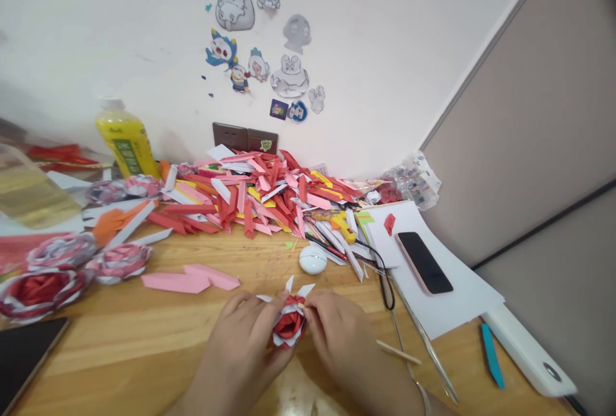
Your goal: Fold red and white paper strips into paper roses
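My left hand (250, 329) is closed around a small folded-paper flower (290, 326), red in the middle with white edges. Two white paper tips stick up from its far side. My right hand (339, 332) pinches at the flower's right edge. A pale wooden stick (400, 352) shows behind that hand, and a pale tip in line with it pokes out between the fingers against the petals. Left of the hands lie two pink folded paper strips (190, 279). Just beyond the flower sits a white rounded case (312, 260).
Red, pink, white and yellow folded strips (248, 194) pile up along the wall. Finished paper flowers (118, 262) and a yellow drink bottle (125, 140) stand left. On the right are a yellow glue gun (342, 226) with its cable, a phone (424, 262) on white paper and a blue cutter (491, 357).
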`<state>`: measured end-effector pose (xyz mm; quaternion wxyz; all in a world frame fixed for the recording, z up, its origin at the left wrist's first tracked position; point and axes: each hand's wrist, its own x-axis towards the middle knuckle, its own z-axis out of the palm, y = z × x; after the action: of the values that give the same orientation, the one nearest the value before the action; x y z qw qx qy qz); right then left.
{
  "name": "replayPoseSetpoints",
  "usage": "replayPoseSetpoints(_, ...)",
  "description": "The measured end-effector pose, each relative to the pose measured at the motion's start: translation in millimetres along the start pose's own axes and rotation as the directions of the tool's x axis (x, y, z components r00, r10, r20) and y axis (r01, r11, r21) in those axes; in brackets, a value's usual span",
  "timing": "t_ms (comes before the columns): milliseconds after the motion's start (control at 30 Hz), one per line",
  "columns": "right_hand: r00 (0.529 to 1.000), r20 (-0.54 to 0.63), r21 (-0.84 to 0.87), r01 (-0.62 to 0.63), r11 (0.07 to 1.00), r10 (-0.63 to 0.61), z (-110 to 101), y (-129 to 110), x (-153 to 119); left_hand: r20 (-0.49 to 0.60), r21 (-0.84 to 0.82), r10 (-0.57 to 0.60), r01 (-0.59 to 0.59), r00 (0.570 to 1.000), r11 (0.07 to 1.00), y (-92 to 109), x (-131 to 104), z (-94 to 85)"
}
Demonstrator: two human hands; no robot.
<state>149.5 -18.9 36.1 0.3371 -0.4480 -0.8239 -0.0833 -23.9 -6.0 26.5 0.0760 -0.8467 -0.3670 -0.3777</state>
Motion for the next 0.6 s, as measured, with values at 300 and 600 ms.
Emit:
replayPoseSetpoints(300, 0.981, 0.108, 0.209, -0.184, 0.961, 0.164, -3.8, -2.6, 3.3, -0.016, -0.002, 0.002, -0.002, 1.0, 1.0, 0.5, -0.3, -0.1)
replayPoseSetpoints(600, 0.996, -0.051, -0.02, 0.074, 0.997, -0.075, 5.5, -1.4, -3.5, -0.004, -0.047, -0.038, 0.038, 0.999, 0.998, -0.1, -2.4, 0.7)
